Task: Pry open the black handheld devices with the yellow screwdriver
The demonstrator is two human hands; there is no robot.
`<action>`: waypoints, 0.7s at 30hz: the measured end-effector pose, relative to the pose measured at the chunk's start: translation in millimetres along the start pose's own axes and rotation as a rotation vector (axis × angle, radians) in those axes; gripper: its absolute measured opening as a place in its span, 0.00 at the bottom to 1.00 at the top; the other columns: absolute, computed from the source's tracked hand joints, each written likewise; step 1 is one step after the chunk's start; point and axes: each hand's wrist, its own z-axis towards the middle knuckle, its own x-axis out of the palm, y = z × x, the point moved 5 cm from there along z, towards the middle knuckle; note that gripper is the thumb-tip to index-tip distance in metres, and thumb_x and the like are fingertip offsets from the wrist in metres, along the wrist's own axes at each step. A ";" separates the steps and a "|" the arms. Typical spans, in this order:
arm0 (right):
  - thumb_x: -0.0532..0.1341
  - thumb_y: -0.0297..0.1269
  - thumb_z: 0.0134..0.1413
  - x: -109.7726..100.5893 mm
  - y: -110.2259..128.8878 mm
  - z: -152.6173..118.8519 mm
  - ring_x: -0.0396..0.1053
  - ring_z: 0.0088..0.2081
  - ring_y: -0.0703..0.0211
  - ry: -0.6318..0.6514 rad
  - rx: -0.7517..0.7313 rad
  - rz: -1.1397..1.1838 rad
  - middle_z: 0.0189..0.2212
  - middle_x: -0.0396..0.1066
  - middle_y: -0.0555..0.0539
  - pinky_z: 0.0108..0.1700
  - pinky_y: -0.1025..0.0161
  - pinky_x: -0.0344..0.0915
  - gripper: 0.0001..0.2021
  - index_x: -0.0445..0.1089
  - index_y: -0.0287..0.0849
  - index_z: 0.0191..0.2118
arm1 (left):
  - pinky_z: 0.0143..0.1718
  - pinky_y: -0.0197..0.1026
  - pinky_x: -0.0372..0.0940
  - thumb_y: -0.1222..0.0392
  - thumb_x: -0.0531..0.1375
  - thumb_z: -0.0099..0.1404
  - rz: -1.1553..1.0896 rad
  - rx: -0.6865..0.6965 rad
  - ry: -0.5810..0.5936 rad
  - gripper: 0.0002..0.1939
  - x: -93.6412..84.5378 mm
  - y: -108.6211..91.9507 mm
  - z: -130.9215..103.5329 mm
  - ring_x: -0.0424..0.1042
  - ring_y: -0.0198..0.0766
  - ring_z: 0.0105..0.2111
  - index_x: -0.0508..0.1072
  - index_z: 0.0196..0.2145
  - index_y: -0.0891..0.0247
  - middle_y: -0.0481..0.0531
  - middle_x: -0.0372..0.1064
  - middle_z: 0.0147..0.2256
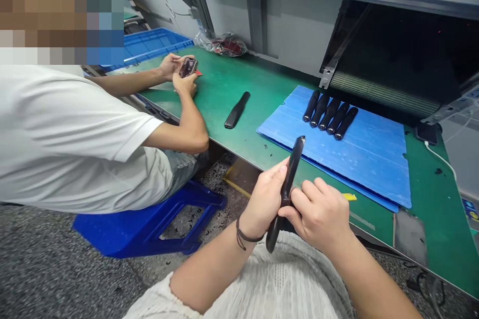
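Note:
My left hand [266, 198] is closed around a long, slim black handle [295, 167], held tilted with its shiny tip pointing up and away from me. Curled against the middle of the same handle, my right hand [318, 212] has its thumb and forefinger pressed at a small raised dark bit. Whether anything else is inside the right fist is hidden. Beyond my hands, several similar black handles [330, 114] lie side by side on a blue plastic sheet [374, 164]. One more black handle [238, 109] rests apart on the green tabletop [209, 104].
At my left a person in a white shirt [75, 129] sits on a blue stool [149, 224], holding a phone [188, 67]. A blue crate [157, 40] and plastic bag [224, 45] are behind. A dark screen [396, 55] overhangs the back; another phone [426, 133] lies right.

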 end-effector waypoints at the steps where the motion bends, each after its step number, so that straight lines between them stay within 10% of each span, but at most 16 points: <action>1: 0.50 0.58 0.73 0.5 -0.1 -0.7 0.48 0.32 0.56 -0.007 -0.006 -0.007 0.25 0.58 0.48 0.34 0.57 0.42 0.27 0.63 0.42 0.29 | 0.27 0.35 0.50 0.40 0.54 0.76 0.006 0.004 -0.003 0.32 0.0 -0.6 0.6 0.49 0.30 0.26 0.71 0.67 0.65 0.46 0.53 0.28; 21: 0.50 0.57 0.74 4.3 5.5 -9.7 0.49 0.31 0.56 -0.063 -0.013 0.002 0.24 0.58 0.48 0.33 0.58 0.43 0.27 0.63 0.42 0.27 | 0.22 0.32 0.49 0.41 0.56 0.76 -0.181 -0.040 0.002 0.32 3.3 4.9 5.1 0.50 0.28 0.21 0.68 0.68 0.62 0.43 0.51 0.24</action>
